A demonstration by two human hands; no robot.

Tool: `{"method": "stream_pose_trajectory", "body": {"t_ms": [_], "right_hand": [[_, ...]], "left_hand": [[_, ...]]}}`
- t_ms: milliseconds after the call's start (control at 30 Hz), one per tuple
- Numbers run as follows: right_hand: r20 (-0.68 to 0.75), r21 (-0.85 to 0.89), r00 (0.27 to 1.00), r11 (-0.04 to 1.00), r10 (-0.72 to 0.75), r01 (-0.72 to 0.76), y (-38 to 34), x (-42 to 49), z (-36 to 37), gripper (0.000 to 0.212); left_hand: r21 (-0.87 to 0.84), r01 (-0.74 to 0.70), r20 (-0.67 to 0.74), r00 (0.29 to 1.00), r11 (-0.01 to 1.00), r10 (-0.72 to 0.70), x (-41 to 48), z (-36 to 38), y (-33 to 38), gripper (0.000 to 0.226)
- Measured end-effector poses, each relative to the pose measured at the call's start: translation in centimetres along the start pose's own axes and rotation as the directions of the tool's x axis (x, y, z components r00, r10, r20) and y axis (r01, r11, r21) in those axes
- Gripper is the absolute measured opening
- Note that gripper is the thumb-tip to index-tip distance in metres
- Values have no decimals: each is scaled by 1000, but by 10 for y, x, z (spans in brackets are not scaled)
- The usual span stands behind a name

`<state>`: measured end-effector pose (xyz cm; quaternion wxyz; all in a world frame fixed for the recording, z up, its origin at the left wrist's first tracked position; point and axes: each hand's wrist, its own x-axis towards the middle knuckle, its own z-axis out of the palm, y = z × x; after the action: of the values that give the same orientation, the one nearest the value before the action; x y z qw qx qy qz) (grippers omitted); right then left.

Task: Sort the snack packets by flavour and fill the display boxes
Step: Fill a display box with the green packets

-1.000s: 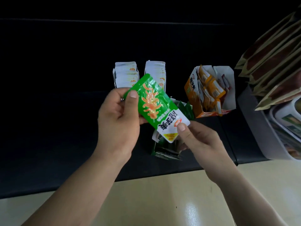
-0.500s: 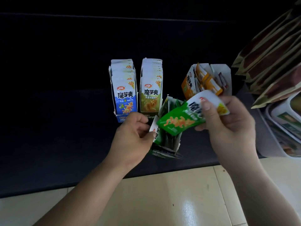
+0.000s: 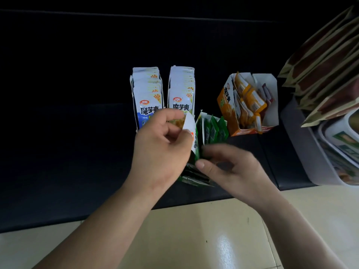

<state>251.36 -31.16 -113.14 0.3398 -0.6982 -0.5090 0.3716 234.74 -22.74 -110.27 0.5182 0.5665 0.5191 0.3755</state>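
A green snack packet (image 3: 190, 126) with a white end stands at the front of the green display box (image 3: 194, 180). My left hand (image 3: 163, 150) pinches that white end from the left. Several green packets (image 3: 213, 131) stand upright in the box behind it. My right hand (image 3: 231, 169) is blurred, low over the box from the right, thumb pointing at the packet; its fingers are too smeared to read. Further back stand a blue packet box (image 3: 147, 101), a yellow-green packet box (image 3: 181, 94) and an orange box (image 3: 226, 105) with mixed orange and red packets.
All boxes sit on a dark mat (image 3: 77, 152). At the right edge a grey tray (image 3: 303, 146) holds brown pouches (image 3: 326, 61) and white tubs (image 3: 342, 136). A cream surface (image 3: 194, 230) lies in front of the mat.
The green packet went from both hands to my right hand, then down into the front of the green box. My left hand now pinches its top; my right hand has dropped to the box.
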Motion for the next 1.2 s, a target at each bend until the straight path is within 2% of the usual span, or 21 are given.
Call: {"method": "stream_pose_trajectory", "body": {"t_ms": [67, 100, 233, 333, 433, 567, 600, 667, 733, 800, 900, 967, 1067, 1200], "right_hand": [[-78, 10, 995, 998, -55, 55, -3, 1, 1, 61], [-100, 18, 991, 995, -93, 95, -5, 1, 3, 61], [-214, 136, 965, 973, -154, 185, -1, 3, 7, 24], [-281, 326, 959, 942, 18, 77, 4, 5, 0, 17], [-257, 463, 956, 886, 144, -9, 2, 6, -5, 19], [-184, 485, 970, 873, 157, -50, 10, 7, -1, 18], [-160, 465, 977, 884, 143, -53, 13, 7, 1, 16], [-126, 240, 992, 971, 18, 13, 21, 7, 0, 12], [-14, -32, 995, 994, -104, 103, 27, 5, 0, 26], [98, -119, 989, 985, -112, 123, 29, 2, 1, 37], [151, -56, 985, 994, -85, 94, 27, 1, 2, 39], [114, 3, 991, 997, -73, 73, 24, 1, 2, 31], [79, 10, 996, 999, -32, 31, 21, 3, 0, 24], [173, 3, 985, 1000, -27, 27, 18, 3, -2, 27]], "left_hand": [[-28, 44, 30, 999, 999, -44, -4, 6, 2, 32], [-51, 65, 50, 997, 997, -62, -6, 8, 3, 33], [-129, 65, 137, 989, 990, -47, -4, 8, 4, 29], [-123, 51, 88, 995, 991, -40, 3, 0, -8, 24], [-17, 56, 26, 998, 998, -56, 7, -2, -24, 24], [111, 61, 144, 987, 992, -77, 4, 4, -37, 28], [146, 44, 176, 982, 988, -69, 2, 5, -39, 29], [202, 9, 212, 976, 979, -53, 1, 3, -40, 31], [245, -14, 229, 972, 969, -44, 2, 0, -40, 33], [267, -22, 248, 968, 964, -46, 2, -3, -41, 32], [259, -16, 304, 950, 966, -66, 2, -3, -45, 26], [258, -21, 344, 936, 966, -71, 0, -2, -48, 22], [255, -95, 338, 941, 962, 3, 0, 0, -52, 11], [282, -105, 420, 907, 954, -24, -1, -1, -56, 23]]}}
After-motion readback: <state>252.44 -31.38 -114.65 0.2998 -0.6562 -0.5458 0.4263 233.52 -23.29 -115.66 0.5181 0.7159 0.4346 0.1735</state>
